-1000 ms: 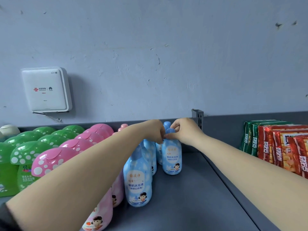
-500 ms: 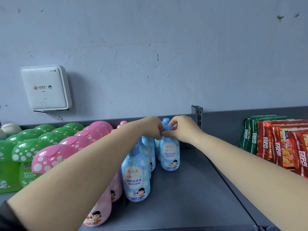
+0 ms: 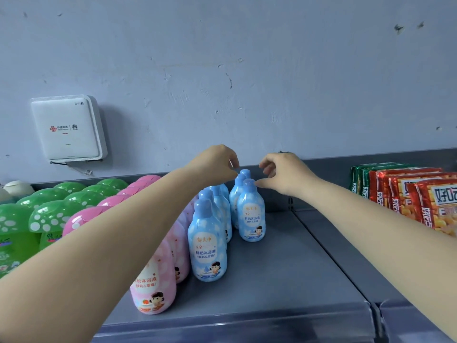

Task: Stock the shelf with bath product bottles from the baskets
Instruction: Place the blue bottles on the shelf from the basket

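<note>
Now letting go and lifting both loosely curled, empty hands, left hand [image 3: 217, 160] and right hand [image 3: 284, 173], off the blue cap of the light-blue plastic bath bottle [image 3: 251, 214], leaving it upright toward the grey metal shelf's [image 3: 284, 276] back edge, apparently placed.

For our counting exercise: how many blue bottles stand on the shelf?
6 blue bottles: right row, front, middle, back; left row, front, middle, back. Others may be hidden behind.
</note>
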